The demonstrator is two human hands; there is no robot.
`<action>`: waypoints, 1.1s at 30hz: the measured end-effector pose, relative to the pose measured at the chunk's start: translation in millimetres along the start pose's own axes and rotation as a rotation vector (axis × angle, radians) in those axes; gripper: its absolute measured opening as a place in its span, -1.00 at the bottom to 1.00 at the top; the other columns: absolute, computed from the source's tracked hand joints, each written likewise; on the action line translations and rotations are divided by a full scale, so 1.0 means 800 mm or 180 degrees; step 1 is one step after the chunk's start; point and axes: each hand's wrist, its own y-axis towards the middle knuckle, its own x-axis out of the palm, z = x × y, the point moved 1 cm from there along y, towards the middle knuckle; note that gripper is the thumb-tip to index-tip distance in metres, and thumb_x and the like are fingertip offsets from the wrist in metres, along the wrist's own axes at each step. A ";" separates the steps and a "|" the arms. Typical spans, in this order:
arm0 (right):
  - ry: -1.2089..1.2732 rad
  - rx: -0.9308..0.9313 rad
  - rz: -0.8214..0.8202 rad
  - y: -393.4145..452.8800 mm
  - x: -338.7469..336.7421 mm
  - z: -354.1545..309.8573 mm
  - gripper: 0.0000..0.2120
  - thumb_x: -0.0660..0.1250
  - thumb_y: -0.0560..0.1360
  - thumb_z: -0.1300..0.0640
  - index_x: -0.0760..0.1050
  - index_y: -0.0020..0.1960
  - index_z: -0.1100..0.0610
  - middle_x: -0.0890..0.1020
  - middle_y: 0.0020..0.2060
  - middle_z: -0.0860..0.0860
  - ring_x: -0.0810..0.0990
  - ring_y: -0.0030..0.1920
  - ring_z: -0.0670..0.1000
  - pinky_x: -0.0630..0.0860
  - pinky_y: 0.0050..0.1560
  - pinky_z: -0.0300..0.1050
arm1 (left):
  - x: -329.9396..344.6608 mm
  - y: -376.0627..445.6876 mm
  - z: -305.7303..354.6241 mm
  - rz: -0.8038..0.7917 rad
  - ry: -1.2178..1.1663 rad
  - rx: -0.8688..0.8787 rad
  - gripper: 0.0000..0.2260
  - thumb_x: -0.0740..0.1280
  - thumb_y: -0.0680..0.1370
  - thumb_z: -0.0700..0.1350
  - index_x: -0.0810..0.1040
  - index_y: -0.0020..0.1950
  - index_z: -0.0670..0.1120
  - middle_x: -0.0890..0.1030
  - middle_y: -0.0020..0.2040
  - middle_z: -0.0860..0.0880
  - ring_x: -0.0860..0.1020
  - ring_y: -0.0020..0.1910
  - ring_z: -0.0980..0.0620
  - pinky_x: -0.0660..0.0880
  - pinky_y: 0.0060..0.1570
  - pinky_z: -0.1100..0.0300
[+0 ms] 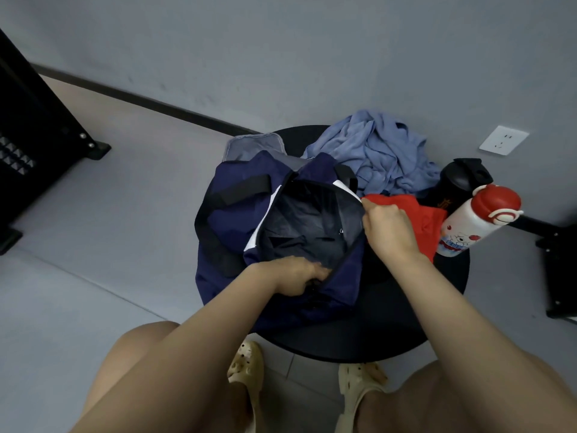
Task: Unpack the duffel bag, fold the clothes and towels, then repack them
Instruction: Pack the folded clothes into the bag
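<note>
A navy duffel bag [237,226] with black straps lies open on a round black table [406,326]. Its dark lining shows, with dark cloth at the bottom. My left hand [296,275] grips the near end of the bag's opening. My right hand [388,228] pinches the bag's right rim, resting over a red garment [427,218]. A crumpled light blue garment [377,154] is heaped at the table's far side. A grey cloth [253,146] lies behind the bag.
A white bottle with a red cap [477,220] and a black bottle [459,179] stand at the table's right. A black rack [31,145] is on the floor at left, another black frame [559,270] at right. My knees and sandals are below the table.
</note>
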 end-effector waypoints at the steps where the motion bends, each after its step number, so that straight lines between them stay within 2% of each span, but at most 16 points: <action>1: -0.0001 -0.0001 0.0002 0.001 0.000 -0.003 -0.76 0.14 0.52 0.34 0.45 0.14 0.24 0.61 -0.11 0.31 0.58 -0.08 0.32 0.36 -0.19 0.03 | 0.004 0.004 0.001 -0.0201 -0.0155 -0.0023 -0.63 0.12 0.59 -0.26 0.41 0.38 -0.03 0.35 0.45 0.00 0.32 0.41 -0.08 0.25 0.34 0.11; 3: -0.0026 0.0034 -0.0015 0.001 0.001 -0.007 -0.75 0.13 0.53 0.33 0.46 0.16 0.24 0.61 -0.10 0.31 0.57 -0.07 0.33 0.39 -0.17 0.04 | 0.015 0.010 0.004 -0.0780 -0.0362 -0.0191 -0.64 0.08 0.61 -0.24 0.41 0.38 -0.08 0.25 0.50 -0.04 0.24 0.46 -0.08 0.15 0.43 0.09; 5: -0.0015 0.0030 -0.0007 -0.002 0.002 -0.009 -0.72 0.12 0.54 0.31 0.46 0.20 0.23 0.61 -0.10 0.32 0.57 -0.07 0.33 0.41 -0.16 0.04 | 0.022 0.010 0.010 -0.0998 -0.0336 -0.0319 -0.60 0.05 0.62 -0.23 0.33 0.45 -0.08 0.15 0.54 -0.05 0.14 0.50 -0.06 0.06 0.48 0.08; 7: 0.0001 0.0080 -0.0030 -0.008 0.002 -0.009 -0.72 0.13 0.54 0.29 0.46 0.21 0.22 0.62 -0.08 0.31 0.58 -0.06 0.33 0.44 -0.13 0.06 | 0.019 0.005 0.015 -0.0475 -0.0375 -0.0411 -0.61 0.05 0.63 -0.19 0.33 0.45 -0.01 0.27 0.50 -0.06 0.26 0.45 -0.07 0.18 0.42 0.13; 9: 0.0060 0.0153 -0.0026 -0.013 0.002 -0.007 -0.68 0.15 0.53 0.29 0.44 0.27 0.21 0.61 0.03 0.28 0.58 0.01 0.32 0.48 -0.06 0.08 | 0.002 -0.007 0.022 0.0460 0.0015 -0.0555 -0.60 0.10 0.60 -0.17 0.33 0.44 0.04 0.38 0.43 -0.06 0.32 0.39 -0.09 0.23 0.36 0.14; 11: 0.0068 -0.0043 0.0116 -0.017 0.006 -0.007 -0.57 0.24 0.48 0.33 0.42 0.34 0.22 0.54 0.24 0.23 0.53 0.19 0.28 0.48 0.12 0.10 | -0.017 -0.023 0.015 0.1354 0.0846 -0.0734 -0.54 0.14 0.56 -0.20 0.31 0.46 0.04 0.27 0.49 -0.03 0.12 0.50 -0.08 -0.01 0.45 0.07; 12: 0.0001 -0.0380 0.0270 -0.018 0.009 -0.013 -0.54 0.31 0.41 0.36 0.46 0.31 0.25 0.52 0.26 0.22 0.52 0.23 0.27 0.47 0.19 0.13 | -0.024 -0.032 0.007 0.1670 0.1001 -0.0968 -0.54 0.15 0.55 -0.20 0.31 0.45 0.04 0.16 0.54 -0.03 -0.02 0.54 -0.08 -0.12 0.47 0.01; 13: -0.0028 -0.0797 0.0544 -0.019 0.014 -0.018 -0.56 0.33 0.35 0.37 0.53 0.23 0.26 0.56 0.21 0.23 0.55 0.20 0.27 0.48 0.19 0.16 | -0.028 -0.039 -0.002 0.1871 0.0998 -0.1303 -0.54 0.16 0.55 -0.20 0.32 0.45 0.06 0.03 0.56 -0.03 -0.12 0.54 -0.12 -0.16 0.46 -0.07; 15: 0.0001 -0.1707 0.0687 -0.025 0.022 -0.038 -0.67 0.24 0.36 0.29 0.64 0.06 0.22 0.64 0.08 0.19 0.63 0.09 0.22 0.54 0.09 0.12 | -0.028 -0.050 -0.018 0.1972 0.0422 -0.1929 -0.49 0.17 0.55 -0.24 0.28 0.47 0.09 -0.14 0.57 -0.04 -0.13 0.53 -0.20 -0.01 0.44 -0.17; 17: 0.0211 -0.2300 -0.0264 -0.033 0.032 -0.065 -0.65 0.18 0.45 0.25 0.61 0.15 0.14 0.59 0.21 0.12 0.56 0.22 0.14 0.51 0.17 -0.03 | -0.022 -0.055 -0.024 0.1827 -0.0421 -0.2113 -0.35 0.15 0.50 -0.36 0.16 0.52 0.11 -0.16 0.57 0.00 0.13 0.49 -0.19 0.27 0.36 -0.05; 19: 0.0296 -0.2273 -0.1374 -0.038 0.052 -0.083 -0.61 0.18 0.57 0.21 0.44 0.38 0.03 0.35 0.45 0.00 0.32 0.44 0.03 0.33 0.35 -0.10 | -0.015 -0.060 -0.020 0.1761 -0.0760 -0.1940 -0.24 0.12 0.46 -0.46 0.04 0.55 0.10 -0.12 0.57 0.08 0.40 0.34 -0.14 0.40 0.23 0.03; 20: 0.0321 -0.2266 -0.1665 -0.039 0.061 -0.090 -0.56 0.20 0.58 0.18 0.34 0.44 -0.02 0.24 0.50 -0.05 0.22 0.48 0.00 0.28 0.40 -0.09 | -0.013 -0.064 -0.018 0.1757 -0.0770 -0.1868 -0.20 0.11 0.44 -0.48 0.00 0.56 0.09 -0.12 0.57 0.11 0.47 0.25 -0.13 0.42 0.17 0.03; 23: 0.0117 -0.2426 -0.2169 -0.044 0.080 -0.109 -0.44 0.20 0.58 0.18 0.14 0.52 -0.07 0.01 0.55 -0.13 -0.01 0.54 -0.03 0.12 0.47 0.13 | -0.009 -0.077 -0.017 0.1776 -0.0620 -0.1879 -0.16 0.10 0.42 -0.50 -0.08 0.56 0.09 -0.14 0.55 0.18 0.53 0.00 -0.12 0.40 -0.12 0.12; 26: -0.0093 -0.2467 -0.2594 -0.051 0.081 -0.122 -0.38 0.18 0.55 0.27 0.09 0.54 -0.04 -0.13 0.54 -0.17 -0.16 0.54 0.12 -0.01 0.42 0.39 | -0.013 -0.090 -0.011 0.1793 -0.0602 -0.1825 -0.15 0.11 0.41 -0.47 -0.09 0.55 0.13 -0.12 0.54 0.22 0.53 0.02 -0.11 0.35 -0.17 0.18; 30: -0.0455 -0.2271 -0.2956 -0.056 0.082 -0.138 -0.28 0.12 0.53 0.40 0.01 0.55 -0.07 -0.25 0.52 -0.18 -0.28 0.51 0.23 -0.13 0.37 0.49 | -0.018 -0.104 0.003 0.1640 -0.0300 -0.1776 -0.13 0.10 0.40 -0.45 -0.12 0.55 0.17 -0.19 0.51 0.30 0.51 -0.10 -0.11 0.38 -0.26 0.12; 33: -0.0417 -0.2205 -0.2899 -0.057 0.086 -0.140 -0.24 0.12 0.52 0.43 -0.01 0.54 -0.15 -0.31 0.49 -0.23 -0.30 0.50 0.24 -0.16 0.37 0.50 | -0.022 -0.117 0.007 0.1608 -0.0068 -0.1904 -0.15 0.11 0.43 -0.41 -0.15 0.54 0.20 -0.21 0.50 0.32 0.52 -0.15 -0.11 0.33 -0.33 0.15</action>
